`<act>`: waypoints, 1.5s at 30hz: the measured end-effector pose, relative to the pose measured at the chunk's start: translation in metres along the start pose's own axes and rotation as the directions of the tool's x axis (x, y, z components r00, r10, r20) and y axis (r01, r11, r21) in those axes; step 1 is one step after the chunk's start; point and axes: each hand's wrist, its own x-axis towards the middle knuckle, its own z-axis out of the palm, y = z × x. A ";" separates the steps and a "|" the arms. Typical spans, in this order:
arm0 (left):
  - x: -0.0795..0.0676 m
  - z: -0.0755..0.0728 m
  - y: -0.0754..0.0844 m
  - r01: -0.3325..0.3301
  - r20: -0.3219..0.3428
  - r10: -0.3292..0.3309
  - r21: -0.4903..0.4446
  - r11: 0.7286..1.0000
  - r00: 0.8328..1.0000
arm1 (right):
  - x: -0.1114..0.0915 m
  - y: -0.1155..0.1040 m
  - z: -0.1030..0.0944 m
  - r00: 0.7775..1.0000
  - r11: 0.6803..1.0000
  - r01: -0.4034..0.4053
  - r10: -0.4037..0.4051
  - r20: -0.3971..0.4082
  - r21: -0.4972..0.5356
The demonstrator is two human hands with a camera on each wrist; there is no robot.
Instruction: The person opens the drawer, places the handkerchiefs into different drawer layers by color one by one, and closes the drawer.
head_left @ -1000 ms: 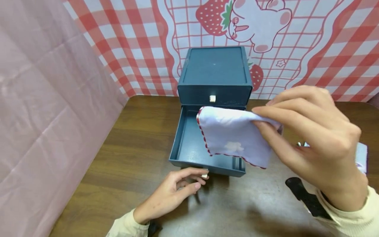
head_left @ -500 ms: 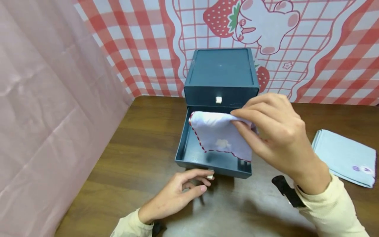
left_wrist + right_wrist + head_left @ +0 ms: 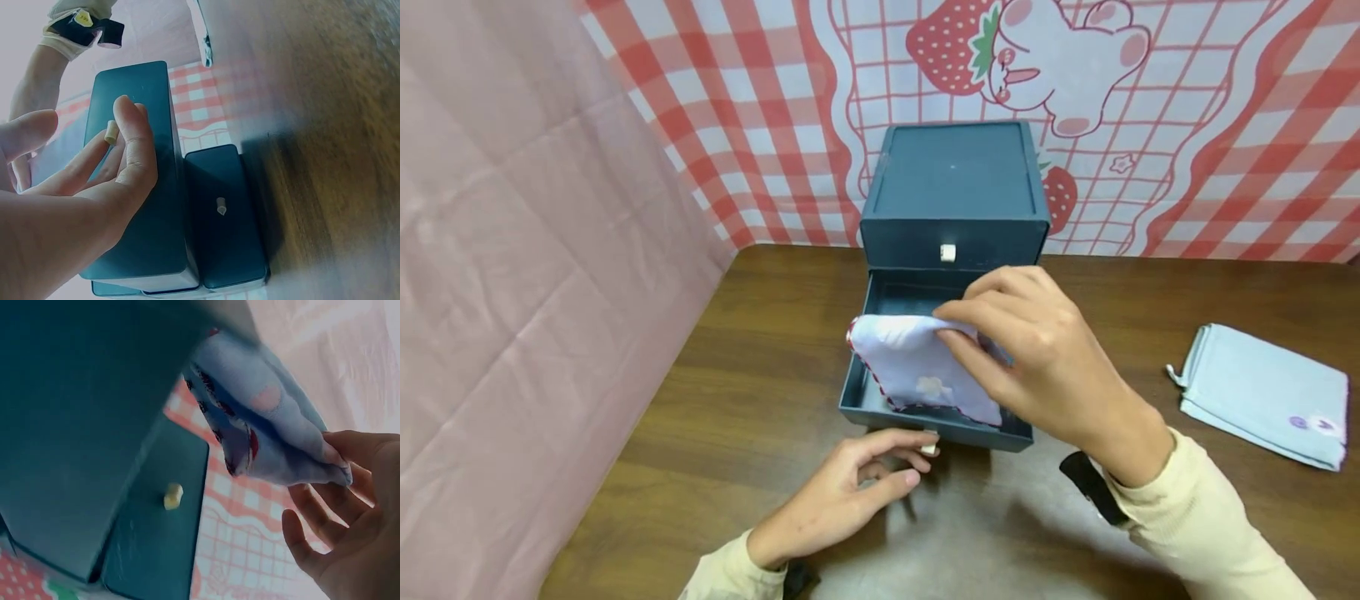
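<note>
Over the pulled-out lower drawer [image 3: 992, 437] of a dark teal box, my right hand [image 3: 1045, 358] pinches the top edge of a folded lilac handkerchief [image 3: 910, 354]. It has red-and-white scalloped edging and a pale flower patch. Its lower part hangs inside the drawer opening; whether it touches the bottom I cannot tell. In the right wrist view the handkerchief [image 3: 250, 394] droops in soft folds from thumb and fingers. My left hand [image 3: 857, 479] is at the drawer front, its fingers around the small cream knob [image 3: 929, 448]. The left wrist view shows this knob [image 3: 111, 132] between two fingers.
The shut upper drawer [image 3: 902, 242] sits above, with its own white knob [image 3: 948, 252]. A folded light blue cloth [image 3: 1262, 392] lies on the wooden table [image 3: 700, 400] at the right. Behind hangs a red-checked fabric [image 3: 760, 100]; a pink curtain [image 3: 535, 250] closes the left side.
My right hand has moved left and down, bringing the handkerchief from above the drawer's right side into its opening. The left hand stays at the knob. The blue cloth has come fully into view.
</note>
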 end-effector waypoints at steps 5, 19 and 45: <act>-0.001 0.000 0.001 0.012 -0.001 -0.012 -0.002 1.000 1.000 | -0.002 0.001 0.009 0.992 0.990 -0.126 0.125 0.020 0.067; -0.001 0.000 0.001 0.007 0.004 -0.007 -0.009 1.000 1.000 | -0.007 0.009 0.019 0.955 0.965 -0.243 0.220 0.200 0.095; -0.002 0.000 -0.001 -0.029 0.003 0.029 0.018 0.999 1.000 | -0.011 0.039 0.013 0.895 0.946 -0.291 0.321 0.310 -0.141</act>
